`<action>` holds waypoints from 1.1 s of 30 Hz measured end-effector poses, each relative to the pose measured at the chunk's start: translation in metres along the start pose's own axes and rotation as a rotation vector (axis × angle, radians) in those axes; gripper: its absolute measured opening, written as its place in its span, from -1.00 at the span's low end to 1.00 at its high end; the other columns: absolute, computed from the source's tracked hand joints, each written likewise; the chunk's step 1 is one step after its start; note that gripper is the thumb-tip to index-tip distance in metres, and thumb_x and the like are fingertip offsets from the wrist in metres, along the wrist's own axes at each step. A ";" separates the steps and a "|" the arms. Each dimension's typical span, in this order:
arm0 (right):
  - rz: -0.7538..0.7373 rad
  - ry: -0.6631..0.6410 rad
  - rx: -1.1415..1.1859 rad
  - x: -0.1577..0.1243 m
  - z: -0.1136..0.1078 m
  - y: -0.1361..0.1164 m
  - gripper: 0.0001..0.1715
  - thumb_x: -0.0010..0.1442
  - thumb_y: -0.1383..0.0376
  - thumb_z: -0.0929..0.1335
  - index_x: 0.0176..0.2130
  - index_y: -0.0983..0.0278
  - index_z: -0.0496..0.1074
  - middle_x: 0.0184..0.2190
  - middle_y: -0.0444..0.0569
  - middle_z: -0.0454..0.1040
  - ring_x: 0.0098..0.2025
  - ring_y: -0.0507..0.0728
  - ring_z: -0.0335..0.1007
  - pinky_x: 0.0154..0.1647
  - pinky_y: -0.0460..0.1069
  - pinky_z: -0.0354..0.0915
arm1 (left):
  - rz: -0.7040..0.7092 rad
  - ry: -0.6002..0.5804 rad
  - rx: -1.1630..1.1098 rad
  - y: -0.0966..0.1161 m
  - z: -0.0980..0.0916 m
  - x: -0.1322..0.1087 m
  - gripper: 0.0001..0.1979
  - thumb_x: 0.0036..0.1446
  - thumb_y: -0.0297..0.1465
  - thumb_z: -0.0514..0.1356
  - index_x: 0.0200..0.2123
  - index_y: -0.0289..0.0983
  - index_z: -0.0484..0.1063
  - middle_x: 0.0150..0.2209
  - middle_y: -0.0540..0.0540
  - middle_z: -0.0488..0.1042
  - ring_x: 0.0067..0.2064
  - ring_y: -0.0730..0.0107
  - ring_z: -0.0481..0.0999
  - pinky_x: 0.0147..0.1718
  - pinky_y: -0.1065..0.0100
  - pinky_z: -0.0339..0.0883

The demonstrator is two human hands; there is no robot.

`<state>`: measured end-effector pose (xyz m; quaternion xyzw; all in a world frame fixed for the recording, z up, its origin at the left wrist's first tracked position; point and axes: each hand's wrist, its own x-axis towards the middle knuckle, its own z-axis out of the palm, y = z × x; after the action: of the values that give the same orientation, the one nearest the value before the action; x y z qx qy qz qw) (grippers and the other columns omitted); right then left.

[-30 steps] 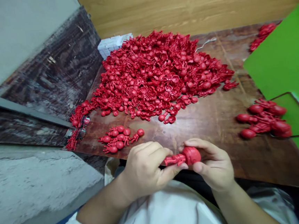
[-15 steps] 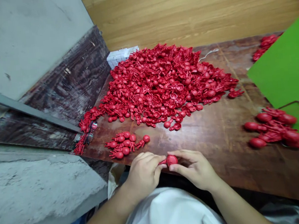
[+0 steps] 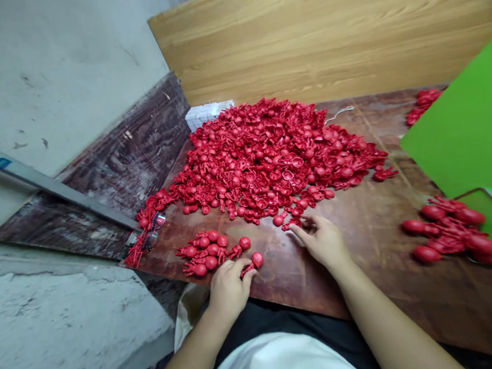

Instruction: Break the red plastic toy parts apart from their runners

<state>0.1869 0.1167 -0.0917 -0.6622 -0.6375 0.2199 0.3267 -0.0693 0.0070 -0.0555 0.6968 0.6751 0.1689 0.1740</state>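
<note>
Red moulded figure piece point(image 3: 257, 259) sits pinched by the fingers of the left hand point(image 3: 228, 289) at lower centre, just beside a small cluster of red pieces point(image 3: 204, 252); the right hand point(image 3: 322, 242), fingers apart, reaches the near edge of the large red pile point(image 3: 265, 160).

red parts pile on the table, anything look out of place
A pair of glasses lies at the left edge of the wooden table, tangled with stray red parts beside the main pile. It looks odd because it's a personal item mixed in among the parts.
</note>
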 end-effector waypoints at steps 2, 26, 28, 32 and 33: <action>0.005 0.012 -0.023 0.003 0.005 -0.002 -0.48 0.14 -0.05 0.39 -0.12 0.30 0.54 -0.24 0.11 0.58 -0.22 0.24 0.51 -0.19 0.07 0.35 | -0.001 0.031 0.019 0.002 0.002 0.000 -0.80 0.27 -0.30 0.19 -0.10 -0.18 0.56 -0.17 -0.13 0.60 -0.11 0.16 0.58 -0.06 0.17 0.45; 0.325 -0.011 0.857 0.001 0.011 0.009 -0.32 -0.03 -0.06 0.54 -0.07 0.28 0.42 -0.38 0.01 0.61 -0.51 0.14 0.55 -0.55 -0.02 0.44 | 0.018 0.155 0.245 0.022 -0.031 0.149 -0.68 0.39 -0.35 -0.03 -0.24 -0.30 0.49 -0.28 -0.19 0.56 -0.18 0.19 0.57 -0.14 0.27 0.36; 0.343 -0.051 0.910 0.001 0.010 0.004 -0.25 -0.07 -0.03 0.56 0.01 0.28 0.43 -0.43 -0.04 0.60 -0.53 0.14 0.54 -0.56 -0.02 0.44 | 0.001 0.198 0.259 0.018 -0.032 0.172 -0.72 0.32 -0.37 0.09 0.03 -0.30 0.41 -0.09 -0.25 0.52 -0.05 0.13 0.54 -0.06 0.24 0.36; 0.295 -0.146 1.056 0.003 0.005 -0.007 -0.15 -0.08 0.03 0.58 0.12 0.28 0.39 -0.36 -0.02 0.63 -0.39 0.16 0.60 -0.46 -0.02 0.49 | -0.067 0.255 0.278 0.014 -0.031 0.209 -0.39 0.15 -0.30 0.29 0.26 -0.20 0.25 0.07 -0.31 0.38 0.06 -0.01 0.48 0.00 0.15 0.37; 0.291 -0.173 1.092 0.003 0.004 -0.008 -0.14 -0.08 0.03 0.58 0.13 0.29 0.39 -0.34 -0.01 0.63 -0.37 0.16 0.60 -0.42 -0.01 0.51 | -0.075 0.254 0.267 0.013 -0.030 0.215 -0.39 0.13 -0.29 0.32 0.24 -0.18 0.29 0.05 -0.28 0.39 0.06 -0.01 0.47 0.01 0.15 0.37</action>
<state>0.1786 0.1203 -0.0878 -0.4579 -0.3581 0.6135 0.5345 -0.0651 0.2219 -0.0223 0.6610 0.7336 0.1577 -0.0004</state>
